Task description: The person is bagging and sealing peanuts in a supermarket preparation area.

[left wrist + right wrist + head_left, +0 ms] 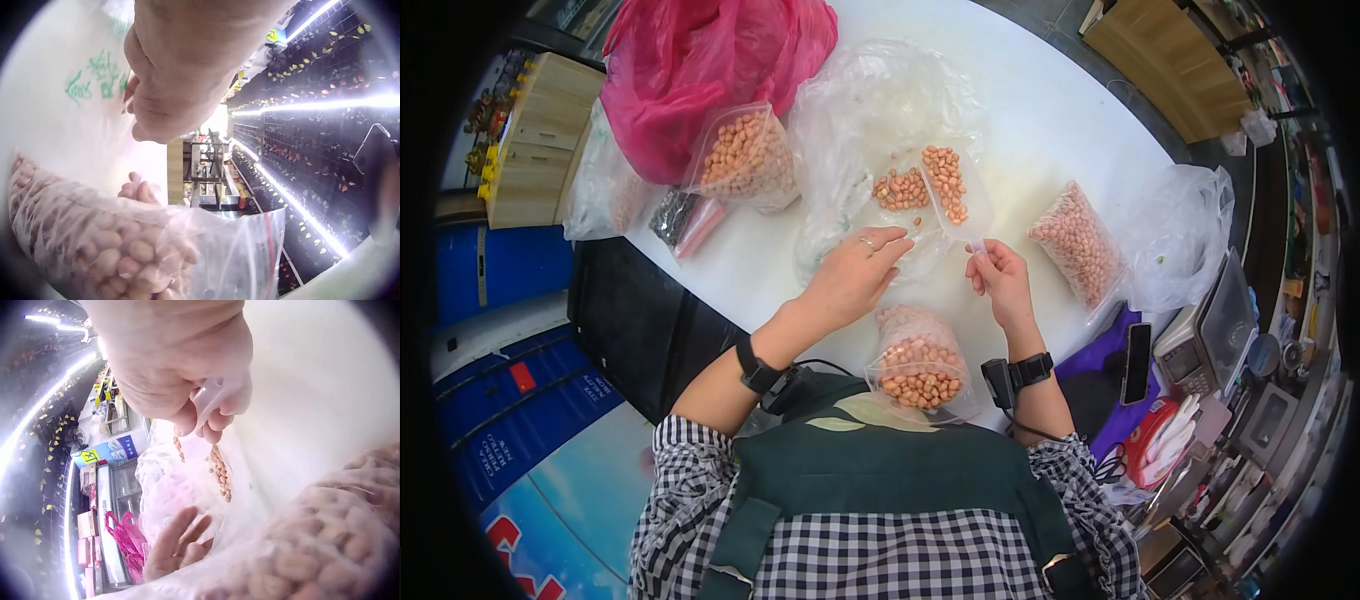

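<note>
A translucent scoop (972, 208) holding reddish peanuts (945, 180) lies over the clear plastic bag (840, 130). My right hand (1003, 284) pinches its handle, also seen in the right wrist view, where the hand (181, 369) curls round the handle (215, 397). Left of the scoop is a small pile of peanuts (899, 189) on the plastic. My left hand (850, 277), fingers extended, is just below that pile; whether it touches the plastic I cannot tell. Nearest my body, between the forearms, stands an open zip bag of peanuts (920, 372), large in the left wrist view (125, 250).
A pink bag (710, 80) and another peanut bag (750, 155) are at the upper left of the white table (1060, 110). On the right lie a filled peanut bag (1080, 245), a crumpled clear bag (1185, 235), a phone (1136, 363) and a scale (1185, 365).
</note>
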`<state>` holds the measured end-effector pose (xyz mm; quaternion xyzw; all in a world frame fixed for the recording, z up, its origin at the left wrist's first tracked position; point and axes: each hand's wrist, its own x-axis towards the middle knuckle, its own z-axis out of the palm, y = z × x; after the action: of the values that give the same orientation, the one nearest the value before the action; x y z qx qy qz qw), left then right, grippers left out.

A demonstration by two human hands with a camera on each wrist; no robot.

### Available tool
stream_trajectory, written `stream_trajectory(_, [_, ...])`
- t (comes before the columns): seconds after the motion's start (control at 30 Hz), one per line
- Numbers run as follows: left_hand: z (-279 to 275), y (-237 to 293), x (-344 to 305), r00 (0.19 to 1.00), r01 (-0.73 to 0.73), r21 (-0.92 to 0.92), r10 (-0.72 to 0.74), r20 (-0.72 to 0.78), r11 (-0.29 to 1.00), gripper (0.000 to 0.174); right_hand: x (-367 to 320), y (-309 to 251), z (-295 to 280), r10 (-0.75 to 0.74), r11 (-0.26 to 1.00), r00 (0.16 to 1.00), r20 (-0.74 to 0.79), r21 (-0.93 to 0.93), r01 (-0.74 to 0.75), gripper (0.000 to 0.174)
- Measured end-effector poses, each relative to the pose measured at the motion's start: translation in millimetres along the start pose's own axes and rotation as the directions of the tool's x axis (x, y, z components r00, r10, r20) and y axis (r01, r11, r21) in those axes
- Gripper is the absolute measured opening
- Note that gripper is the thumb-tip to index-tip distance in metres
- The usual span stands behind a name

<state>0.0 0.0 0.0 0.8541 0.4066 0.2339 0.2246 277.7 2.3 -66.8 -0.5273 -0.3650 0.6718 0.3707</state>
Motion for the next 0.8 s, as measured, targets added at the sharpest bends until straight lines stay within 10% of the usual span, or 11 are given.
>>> stream_trajectory(0.17, [36, 0, -7, 0.931, 0.321, -0.071, -0.301, 0.205, 0.944, 0.043, -4, 4, 0, 0.003, 1.0, 1.0, -0.014, 0.006, -0.003, 0.019])
stream_trajectory(0.8, [91, -48, 57, 0.932, 0.353, -0.045, -0.356, -0.075, 0.934, 0.025, 9, 7, 8, -0.023, 0.999, 0.99, -0.138, -0.047, 0.016, 0.014])
